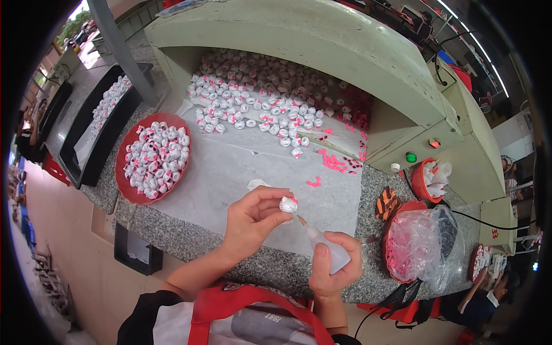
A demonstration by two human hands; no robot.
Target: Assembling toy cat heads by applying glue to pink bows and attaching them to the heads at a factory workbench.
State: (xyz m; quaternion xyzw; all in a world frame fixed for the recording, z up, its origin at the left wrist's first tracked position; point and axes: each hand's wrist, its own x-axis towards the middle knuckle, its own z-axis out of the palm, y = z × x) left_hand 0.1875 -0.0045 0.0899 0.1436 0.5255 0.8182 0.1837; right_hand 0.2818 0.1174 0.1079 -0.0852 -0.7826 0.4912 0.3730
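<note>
Between the thumb and fingers of my left hand (250,221) is a small white figurine head (288,204) with a pink bow-like piece on it. My right hand (339,265) is wrapped round a translucent squeeze bottle (332,251). Its thin nozzle (302,220) points up and left, its tip very close to the figurine head; whether it touches I cannot tell. Beyond my hands, loose pink pieces (332,161) and small dark red pieces (352,163) lie on the white sheet (224,167). Many similar white heads (276,118) are spread farther back.
A pale green metal hood (310,34) arches over the far heads. At left stand a red bowl (122,178) full of heads and a black tray (77,146). At right are a plastic-covered red bowl (397,241), a small red basket (426,183) and a cable (494,226).
</note>
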